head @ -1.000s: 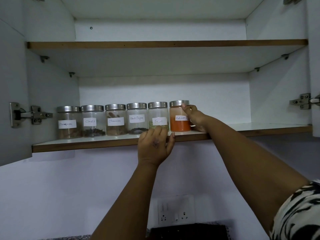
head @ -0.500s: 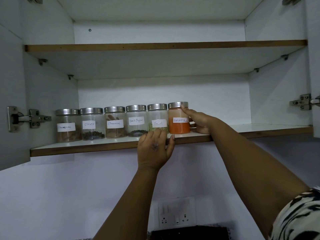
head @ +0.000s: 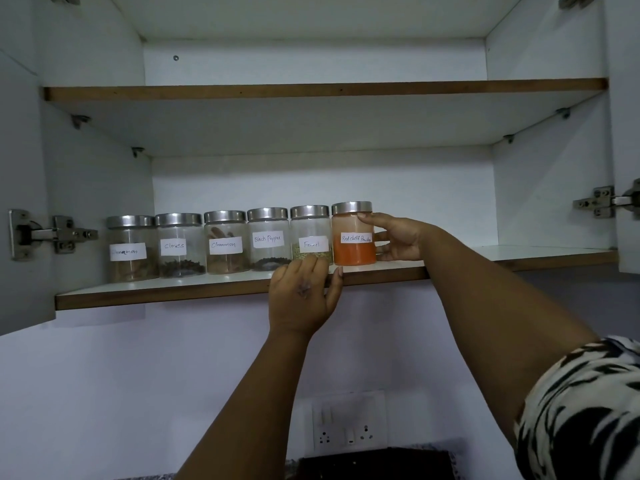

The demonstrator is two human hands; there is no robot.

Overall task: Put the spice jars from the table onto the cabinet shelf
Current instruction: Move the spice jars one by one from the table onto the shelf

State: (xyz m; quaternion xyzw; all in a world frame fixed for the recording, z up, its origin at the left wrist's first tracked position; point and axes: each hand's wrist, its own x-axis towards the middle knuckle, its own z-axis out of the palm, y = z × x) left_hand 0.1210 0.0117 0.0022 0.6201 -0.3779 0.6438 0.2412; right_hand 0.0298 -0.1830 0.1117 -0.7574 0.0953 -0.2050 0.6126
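Currently right hand [head: 398,239] gripped the steel-lidded glass jar of orange-red powder [head: 353,234] on the white brown-edged cabinet shelf [head: 166,292]; left hand [head: 302,295] rested flat-fingered on the shelf edge, holding nothing.

left grip [head: 304,292] flat, right grip [head: 398,237] curled

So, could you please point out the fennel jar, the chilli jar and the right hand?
Fennel jar [head: 309,223]: head view, clear glass above the label.
Chilli jar [head: 353,254]: head view, orange powder below the label.
Right hand [head: 403,239]: head view, palm.

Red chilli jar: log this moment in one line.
red chilli jar on lower shelf | right hand holds it | left hand rests on shelf edge
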